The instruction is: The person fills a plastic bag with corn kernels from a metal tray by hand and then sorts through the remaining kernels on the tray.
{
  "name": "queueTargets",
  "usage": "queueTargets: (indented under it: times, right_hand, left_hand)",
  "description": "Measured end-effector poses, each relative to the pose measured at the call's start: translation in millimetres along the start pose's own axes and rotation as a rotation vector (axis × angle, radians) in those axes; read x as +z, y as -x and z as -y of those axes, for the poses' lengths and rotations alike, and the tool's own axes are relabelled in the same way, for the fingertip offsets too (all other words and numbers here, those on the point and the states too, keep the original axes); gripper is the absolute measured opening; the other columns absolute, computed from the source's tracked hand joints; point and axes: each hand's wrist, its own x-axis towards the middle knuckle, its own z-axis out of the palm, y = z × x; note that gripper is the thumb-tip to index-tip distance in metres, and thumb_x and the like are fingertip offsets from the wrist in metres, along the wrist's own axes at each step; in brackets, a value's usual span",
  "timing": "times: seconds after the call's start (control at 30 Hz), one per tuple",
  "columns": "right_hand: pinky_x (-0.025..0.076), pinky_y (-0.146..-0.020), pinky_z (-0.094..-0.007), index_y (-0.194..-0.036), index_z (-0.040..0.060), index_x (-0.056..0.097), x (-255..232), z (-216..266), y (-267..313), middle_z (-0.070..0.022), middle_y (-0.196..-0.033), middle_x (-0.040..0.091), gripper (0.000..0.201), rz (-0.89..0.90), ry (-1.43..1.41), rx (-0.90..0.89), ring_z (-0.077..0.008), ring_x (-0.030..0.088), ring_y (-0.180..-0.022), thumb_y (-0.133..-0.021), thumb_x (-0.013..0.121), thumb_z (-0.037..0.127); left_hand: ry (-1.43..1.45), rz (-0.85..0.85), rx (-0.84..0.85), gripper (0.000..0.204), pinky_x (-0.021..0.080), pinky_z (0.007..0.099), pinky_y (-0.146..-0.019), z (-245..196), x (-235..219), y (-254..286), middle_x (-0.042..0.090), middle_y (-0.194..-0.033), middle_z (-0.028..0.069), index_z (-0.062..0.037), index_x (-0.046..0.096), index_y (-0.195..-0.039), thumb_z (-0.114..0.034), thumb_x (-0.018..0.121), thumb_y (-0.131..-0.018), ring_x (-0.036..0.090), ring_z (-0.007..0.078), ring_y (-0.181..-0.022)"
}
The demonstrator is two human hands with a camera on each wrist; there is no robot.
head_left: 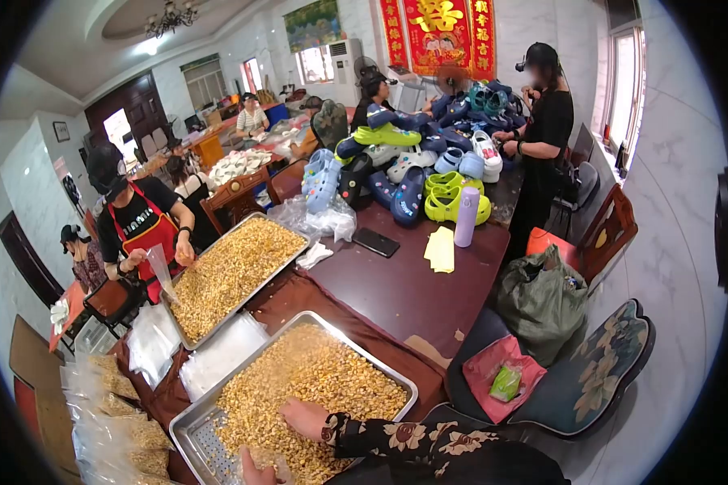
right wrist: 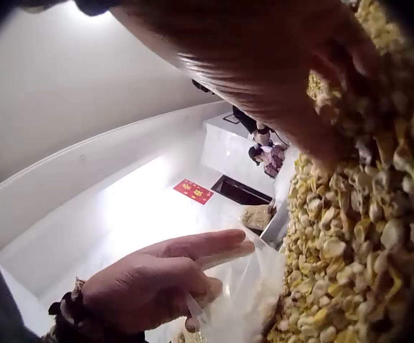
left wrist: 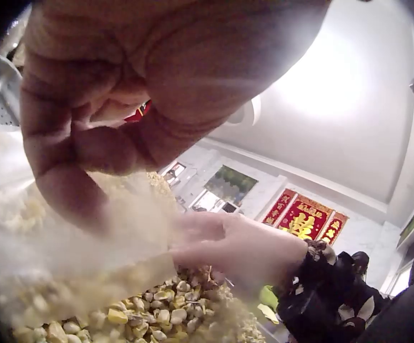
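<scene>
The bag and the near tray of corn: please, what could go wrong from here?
The bag is thin plastic, so it might slip in the left hand if filled. The corn lies against the rim of the tray in places, so the right hand, reaching into it, may push some over.

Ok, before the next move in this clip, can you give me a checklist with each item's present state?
1. Clear plastic bag held by the left hand: ok.
2. Right hand at the pale yellow kernels: ok.
3. Kernels left in the silver metal tray: ok, plenty.
4. Bag mouth open wide enough: cannot tell, blurred.
5. Right fingers gripping a handful: cannot tell, fingertips hidden.
6. Flat clear plastic bags nearby: ok, lying beside the tray.
</scene>
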Motion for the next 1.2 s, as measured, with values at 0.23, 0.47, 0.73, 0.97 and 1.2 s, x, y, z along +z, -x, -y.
queueTargets:
  times: [0.23,0.47,0.73,0.97,1.2]
  right_hand:
    - [0.047,-0.070,-0.0435,-0.095,0.0021,0.061,-4,-2,-17,-0.0172,-0.088,0.059,0.021,-0.190,-0.309,-0.162,-0.0360,0.058,-0.079,-0.084,0.053,0.019]
    - [0.047,-0.070,-0.0425,-0.087,0.0012,0.063,51,42,-20,-0.0175,-0.081,0.063,0.024,0.233,-0.547,-0.174,-0.0343,0.060,-0.081,-0.083,0.053,0.023]
    - [0.046,-0.072,-0.0467,-0.089,0.0017,0.060,54,30,-41,-0.0184,-0.084,0.059,0.028,0.190,-0.162,-0.171,-0.0371,0.057,-0.083,-0.088,0.049,0.028]
    - [0.046,-0.073,-0.0456,-0.089,0.0033,0.059,-30,9,-36,-0.0166,-0.088,0.057,0.028,-0.261,0.211,-0.142,-0.0357,0.056,-0.086,-0.079,0.064,0.028]
    - [0.046,-0.071,-0.0454,-0.092,0.0050,0.058,-3,13,-20,-0.0181,-0.094,0.054,0.024,-0.025,0.115,-0.111,-0.0371,0.056,-0.088,-0.078,0.064,0.022]
  left_hand:
    - [-0.054,0.024,-0.005,0.071,0.043,0.0329,-0.046,1,0,1,0.051,-0.059,0.0103,-0.0023,0.022,-0.145,-0.004,0.048,-0.078,0.046,0.0191,-0.047]
    - [0.057,0.029,-0.027,0.068,0.045,0.0320,-0.047,-12,-1,2,0.054,-0.067,0.0133,-0.0028,0.025,-0.144,-0.004,0.049,-0.081,0.050,0.0187,-0.051]
    - [-0.082,-0.034,0.030,0.067,0.046,0.0313,-0.047,16,0,3,0.057,-0.073,0.0158,-0.0025,0.025,-0.144,-0.004,0.050,-0.081,0.051,0.0193,-0.049]
    - [-0.209,0.014,-0.044,0.070,0.044,0.0332,-0.048,2,-1,3,0.058,-0.063,0.0156,-0.0030,0.023,-0.145,-0.008,0.049,-0.080,0.051,0.0206,-0.048]
    - [-0.116,-0.004,-0.046,0.071,0.046,0.0346,-0.051,-22,-2,4,0.062,-0.072,0.0180,-0.0061,0.025,-0.145,-0.010,0.051,-0.079,0.055,0.0238,-0.051]
